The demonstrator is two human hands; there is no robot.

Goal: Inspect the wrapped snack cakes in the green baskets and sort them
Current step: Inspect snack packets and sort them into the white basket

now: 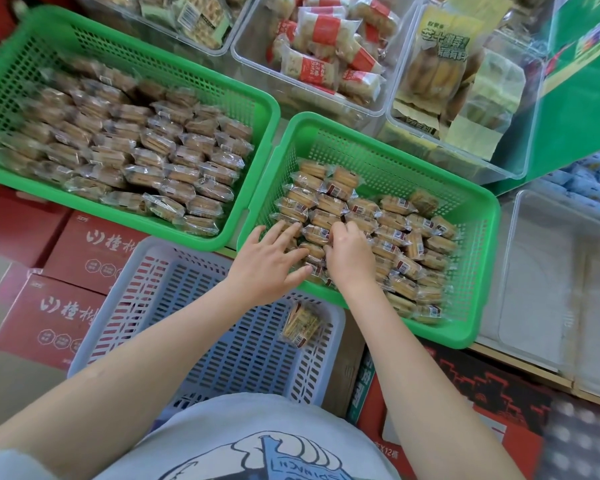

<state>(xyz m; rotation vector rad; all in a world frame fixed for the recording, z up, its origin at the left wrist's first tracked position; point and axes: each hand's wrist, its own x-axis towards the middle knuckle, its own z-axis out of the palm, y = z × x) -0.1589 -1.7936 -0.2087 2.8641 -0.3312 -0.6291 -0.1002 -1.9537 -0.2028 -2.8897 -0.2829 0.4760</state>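
Two hands are seen in the right basket (pixel 475 216). Left hand (pixel 271 261) is laid flat, fingers spread, on cakes (pixel 395 237); right hand (pixel 349 252) is curled around one.

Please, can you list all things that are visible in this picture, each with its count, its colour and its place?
green baskets: two, green; left full of wrapped cakes, right partly filled
wrapped snack cakes: many, tan in clear wrap; inside both green baskets
grey basket: one, pale grey-blue; nearest the person
single cake: one, tan; in grey basket
clear bins: several, transparent; top, holding other snacks
empty clear bin: one; far right
red cartons: several; lower left
left hand: fingers straight, on the cakes in right basket
right hand: fingers curled round a cake there
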